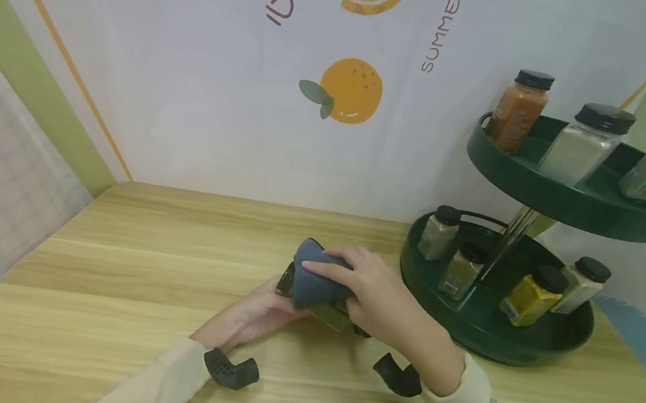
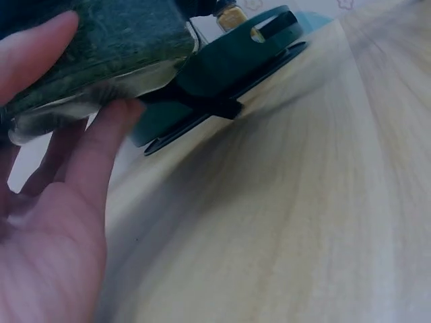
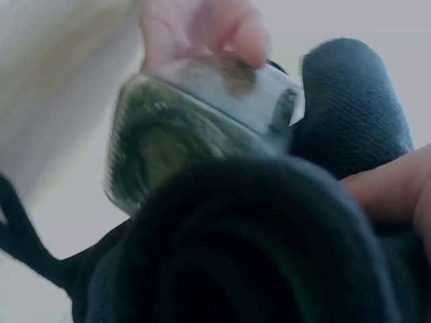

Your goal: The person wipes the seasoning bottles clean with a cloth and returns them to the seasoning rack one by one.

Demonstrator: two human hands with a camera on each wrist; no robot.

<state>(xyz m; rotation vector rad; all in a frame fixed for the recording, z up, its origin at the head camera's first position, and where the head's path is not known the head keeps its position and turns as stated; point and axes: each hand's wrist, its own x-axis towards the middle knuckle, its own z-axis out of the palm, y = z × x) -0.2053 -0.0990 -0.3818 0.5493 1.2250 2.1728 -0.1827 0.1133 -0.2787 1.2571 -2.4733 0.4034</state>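
Observation:
My left hand (image 1: 252,318) grips a square glass spice jar (image 1: 330,316) of green dried herbs, tilted on its side above the table. Its dark cap (image 1: 285,280) points left in the head view. With curled fingers my right hand (image 1: 377,294) holds a dark blue cloth (image 1: 310,286) against the jar, covering much of it. Up close in the left wrist view, the thumb and fingers hold the jar (image 2: 128,50). The right wrist view shows the jar's base (image 3: 158,151) beside the folded cloth (image 3: 350,94). A black strap (image 3: 40,259) hangs by the cloth.
A dark green two-tier rack (image 1: 522,347) stands on the wooden table (image 1: 143,261) at the right. Several capped spice jars sit on both tiers, among them a yellow one (image 1: 530,298) below and an orange-brown one (image 1: 518,114) above. A printed curtain (image 1: 208,108) hangs behind.

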